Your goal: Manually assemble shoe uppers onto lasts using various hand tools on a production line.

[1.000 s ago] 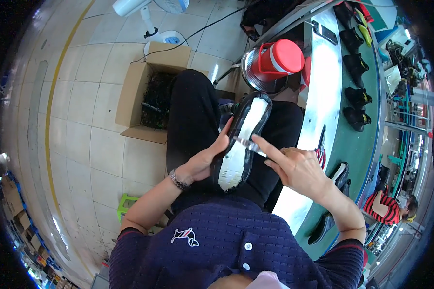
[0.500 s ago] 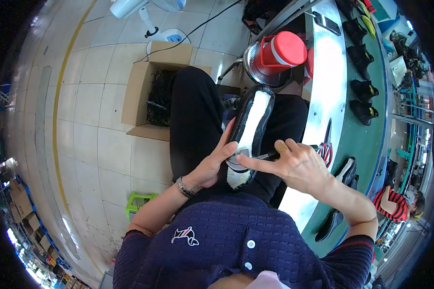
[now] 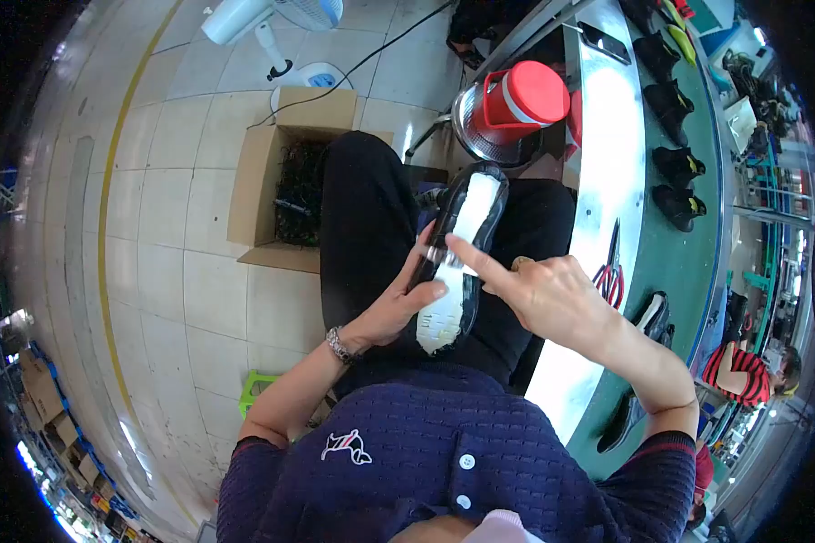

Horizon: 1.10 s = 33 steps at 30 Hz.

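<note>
A black shoe [image 3: 476, 206] with a whitish underside is held sole-up above my lap, its length pointing away from me. My left hand [image 3: 397, 309] is closed around its left side, with the thumb lying over the pale sole. My right hand [image 3: 557, 294] is closed on a knife-like tool with a metal blade [image 3: 442, 256]. The blade lies across the middle of the sole, slightly blurred, and my right index finger stretches along to it. Most of the tool's handle is hidden by my right hand.
To my right, a metal bench edge [image 3: 598, 172] holds red-handled scissors [image 3: 611, 276] and a phone [image 3: 604, 42]. Beyond it, several dark shoes [image 3: 679, 208] stand on a green surface. A red bucket [image 3: 536, 93] sits on a stool ahead; an open cardboard box [image 3: 254, 195] is at left.
The blade and my right hand have shifted away from me, from near the heel end toward the sole's middle. My left hand still grips the shoe, which has tilted slightly.
</note>
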Each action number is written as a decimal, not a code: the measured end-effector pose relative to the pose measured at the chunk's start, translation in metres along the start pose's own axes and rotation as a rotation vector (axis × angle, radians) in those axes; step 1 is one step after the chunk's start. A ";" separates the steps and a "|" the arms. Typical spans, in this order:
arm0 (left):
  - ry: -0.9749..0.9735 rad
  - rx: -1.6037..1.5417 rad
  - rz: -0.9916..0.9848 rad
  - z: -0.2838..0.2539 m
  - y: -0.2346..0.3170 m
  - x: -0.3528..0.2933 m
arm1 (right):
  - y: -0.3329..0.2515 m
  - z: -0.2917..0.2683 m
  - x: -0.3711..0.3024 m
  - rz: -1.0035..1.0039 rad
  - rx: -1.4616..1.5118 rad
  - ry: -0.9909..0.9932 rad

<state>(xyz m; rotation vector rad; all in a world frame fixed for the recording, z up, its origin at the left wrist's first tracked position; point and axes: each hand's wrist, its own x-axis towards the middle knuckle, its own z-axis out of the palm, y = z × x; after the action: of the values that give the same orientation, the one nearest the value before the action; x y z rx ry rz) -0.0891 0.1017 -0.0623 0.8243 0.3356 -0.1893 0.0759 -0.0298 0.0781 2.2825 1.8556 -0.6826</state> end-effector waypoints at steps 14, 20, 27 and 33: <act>-0.056 -0.398 -0.294 -0.009 0.003 -0.014 | -0.018 0.013 -0.010 -0.025 0.224 0.116; -0.038 -0.128 -0.238 -0.008 0.000 -0.013 | -0.025 0.012 -0.009 -0.040 0.133 0.001; -0.075 -0.052 -0.420 -0.012 0.004 -0.010 | -0.030 0.036 -0.014 -0.033 0.121 0.090; -0.070 -0.050 -0.293 -0.013 -0.002 -0.012 | -0.032 0.033 -0.019 -0.023 0.208 0.128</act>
<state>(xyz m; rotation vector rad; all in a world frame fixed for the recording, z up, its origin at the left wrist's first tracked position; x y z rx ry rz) -0.1038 0.1109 -0.0672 0.7146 0.3930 -0.4803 0.0335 -0.0513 0.0624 2.4907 1.9527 -0.7847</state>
